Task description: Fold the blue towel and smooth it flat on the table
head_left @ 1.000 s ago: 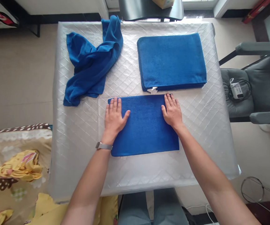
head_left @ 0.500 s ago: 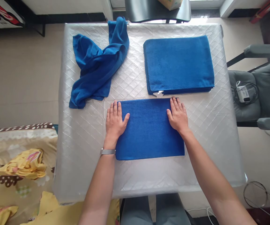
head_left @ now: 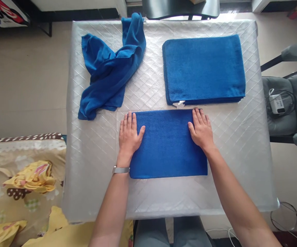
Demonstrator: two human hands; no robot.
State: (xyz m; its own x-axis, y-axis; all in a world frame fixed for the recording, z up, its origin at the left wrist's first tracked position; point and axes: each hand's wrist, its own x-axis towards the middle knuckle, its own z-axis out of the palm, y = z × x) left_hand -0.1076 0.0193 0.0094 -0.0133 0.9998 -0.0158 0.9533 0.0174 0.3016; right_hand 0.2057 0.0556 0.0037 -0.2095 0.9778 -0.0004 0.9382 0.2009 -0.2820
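A blue towel (head_left: 167,147), folded into a flat rectangle, lies in front of me. My left hand (head_left: 130,133) rests flat along its left edge, fingers stretched out and pointing away from me. On the right edge, near the far corner, lies my right hand (head_left: 200,128), also flat with the thumb spread. Behind the towel to the right sits a neat stack of folded blue towels (head_left: 203,68), with a white tag at its near left corner. A crumpled blue towel (head_left: 112,68) is at the far left.
Everything blue lies on a table with a silvery quilted cover (head_left: 99,192). A bed with patterned bedding and a crumpled yellow cloth (head_left: 35,176) is to the left. A grey armchair (head_left: 279,120) holding a white device with a cable (head_left: 276,104) stands at right.
The camera view has shifted slightly, so the table and towels appear a little further right. Both hands stay flat on the folded towel's edges.
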